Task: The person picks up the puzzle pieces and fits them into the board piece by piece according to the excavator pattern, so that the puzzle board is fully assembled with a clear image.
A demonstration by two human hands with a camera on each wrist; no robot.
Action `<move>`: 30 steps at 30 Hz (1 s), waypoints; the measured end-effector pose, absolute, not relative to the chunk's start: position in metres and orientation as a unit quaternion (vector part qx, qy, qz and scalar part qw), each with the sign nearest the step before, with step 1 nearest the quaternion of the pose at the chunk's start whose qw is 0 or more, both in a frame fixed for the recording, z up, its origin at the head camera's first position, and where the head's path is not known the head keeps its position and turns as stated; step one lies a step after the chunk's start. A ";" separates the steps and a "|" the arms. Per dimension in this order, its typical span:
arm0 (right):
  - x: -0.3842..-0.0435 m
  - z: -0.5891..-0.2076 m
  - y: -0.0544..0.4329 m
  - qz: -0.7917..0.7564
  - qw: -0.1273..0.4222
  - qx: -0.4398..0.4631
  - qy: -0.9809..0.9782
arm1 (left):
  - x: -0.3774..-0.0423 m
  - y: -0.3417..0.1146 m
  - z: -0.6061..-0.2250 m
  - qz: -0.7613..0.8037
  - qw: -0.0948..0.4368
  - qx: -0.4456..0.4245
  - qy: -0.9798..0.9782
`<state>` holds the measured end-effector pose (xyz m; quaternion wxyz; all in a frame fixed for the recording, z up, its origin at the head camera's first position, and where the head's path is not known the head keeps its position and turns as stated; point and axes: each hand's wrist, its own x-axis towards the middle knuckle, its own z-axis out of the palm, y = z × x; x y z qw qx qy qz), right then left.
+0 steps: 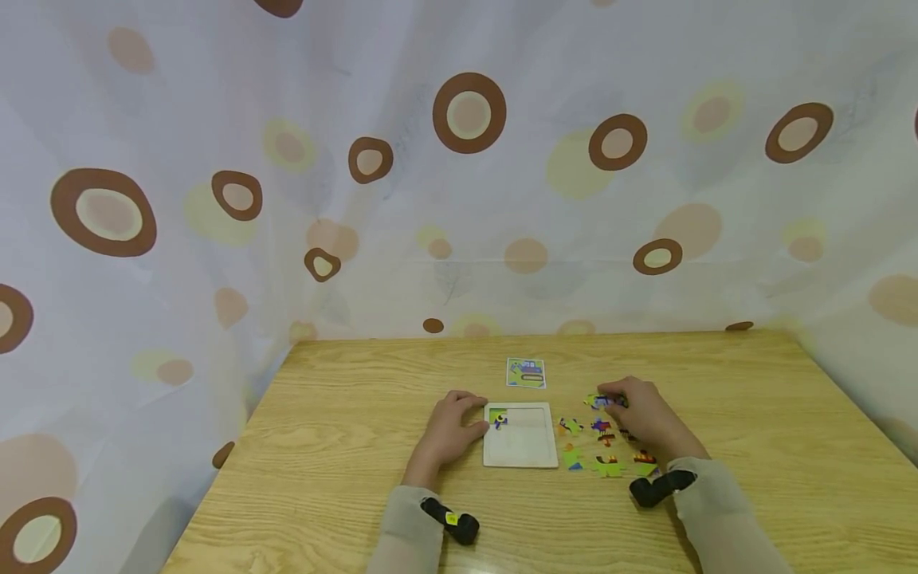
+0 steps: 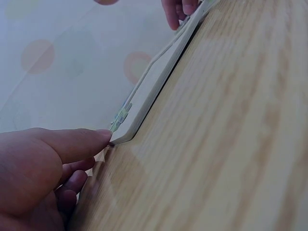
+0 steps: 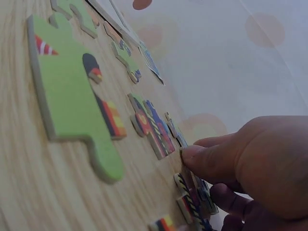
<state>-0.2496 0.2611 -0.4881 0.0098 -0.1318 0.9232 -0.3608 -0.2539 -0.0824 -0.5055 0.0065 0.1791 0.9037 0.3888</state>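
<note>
A white square puzzle tray lies on the table, with one green jigsaw piece in its upper left corner. Along the tray's left side rests my left hand, its fingers relaxed, the thumb touching the rim beside that piece. My right hand is low over the loose pieces to the right and pinches a jigsaw piece between thumb and fingers; the hand hides most of that piece. Closer to the right wrist camera lies a large green piece with red-and-white stripes.
Several loose jigsaw pieces lie right of the tray, among them a green one and an orange-and-green one. A small picture card of a purple digger lies behind the tray. Patterned white cloth stands at the table's back edge.
</note>
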 end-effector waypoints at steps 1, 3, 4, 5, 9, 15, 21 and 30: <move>-0.249 -0.488 0.261 -0.361 0.008 -0.133 0.923 | -0.254 -0.082 -0.505 0.388 0.006 0.179 0.904; -0.249 -0.486 0.261 -0.353 0.000 -0.138 0.925 | -0.254 -0.082 -0.505 0.388 0.006 0.178 0.904; -0.249 -0.485 0.261 -0.354 -0.001 -0.138 0.925 | -0.254 -0.082 -0.505 0.388 0.006 0.178 0.904; -0.249 -0.484 0.261 -0.350 -0.005 -0.140 0.926 | -0.254 -0.082 -0.505 0.388 0.007 0.178 0.904; -0.249 -0.480 0.260 -0.335 -0.014 -0.149 0.930 | -0.255 -0.082 -0.505 0.387 0.008 0.178 0.905; -0.250 -0.480 0.259 -0.350 0.016 -0.133 0.927 | -0.256 -0.083 -0.506 0.389 0.009 0.178 0.904; -0.249 -0.482 0.259 -0.356 0.035 -0.115 0.927 | -0.255 -0.083 -0.508 0.390 0.013 0.173 0.904; -0.250 -0.480 0.258 -0.311 -0.031 -0.149 0.938 | -0.256 -0.083 -0.508 0.388 0.012 0.174 0.905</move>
